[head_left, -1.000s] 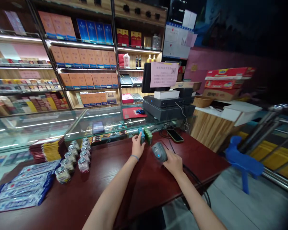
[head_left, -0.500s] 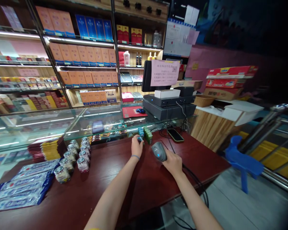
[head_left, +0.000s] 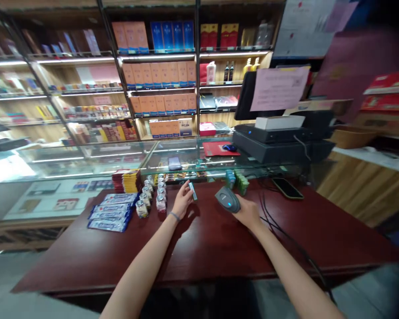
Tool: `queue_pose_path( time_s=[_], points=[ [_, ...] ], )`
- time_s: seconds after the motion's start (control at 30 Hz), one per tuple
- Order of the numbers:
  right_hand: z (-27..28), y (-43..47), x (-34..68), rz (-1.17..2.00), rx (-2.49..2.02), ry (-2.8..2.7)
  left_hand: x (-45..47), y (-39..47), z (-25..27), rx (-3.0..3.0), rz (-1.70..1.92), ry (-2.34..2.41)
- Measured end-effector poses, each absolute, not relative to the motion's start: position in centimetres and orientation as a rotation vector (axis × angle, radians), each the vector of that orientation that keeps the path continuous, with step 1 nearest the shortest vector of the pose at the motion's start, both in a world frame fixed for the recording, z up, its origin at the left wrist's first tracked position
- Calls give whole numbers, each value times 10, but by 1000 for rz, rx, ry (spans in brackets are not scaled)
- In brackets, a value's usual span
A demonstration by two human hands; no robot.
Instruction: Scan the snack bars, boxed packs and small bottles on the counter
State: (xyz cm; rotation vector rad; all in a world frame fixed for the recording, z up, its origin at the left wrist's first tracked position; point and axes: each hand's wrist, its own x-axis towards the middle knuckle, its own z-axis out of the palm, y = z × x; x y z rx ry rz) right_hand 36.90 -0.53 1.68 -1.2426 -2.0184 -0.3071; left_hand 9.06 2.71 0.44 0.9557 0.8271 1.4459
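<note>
My left hand [head_left: 181,203] is raised over the table, fingers closed on a small light-blue pack [head_left: 193,191] that stands tilted. In my right hand [head_left: 248,215] is a grey barcode scanner [head_left: 226,200] with a blue light, its head turned towards the left hand. Behind the scanner, by the glass, stand a row of small blue packs [head_left: 230,178] and a row of green packs [head_left: 242,183]. Two rows of small lidded jars [head_left: 161,201] stand left of my left hand. Farther left lie several blue-and-white packets [head_left: 111,213], with maroon and yellow packets [head_left: 130,180] behind them.
The dark red table [head_left: 199,248] meets a glass display counter [head_left: 186,153]. A cash register [head_left: 282,144] with a monitor [head_left: 244,97] stands at the back right. A phone [head_left: 287,188] and black cables [head_left: 282,230] lie on the right. Stocked shelves line the wall.
My left hand has drawn away leftwards from the small packs by the glass, carrying a light-blue pack. The scanner stays in my right hand. The view has turned left.
</note>
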Motion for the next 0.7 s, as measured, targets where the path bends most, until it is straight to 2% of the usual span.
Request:
queue_pose_path(
  time_s=[0.23,0.7],
  points=[
    [15,18,316,-168,-1091,-2244,54,21,-15,890,1522,887],
    [9,-6,319,-123,-1111,-2521,51,30,-23,884,1580,961]
  ],
)
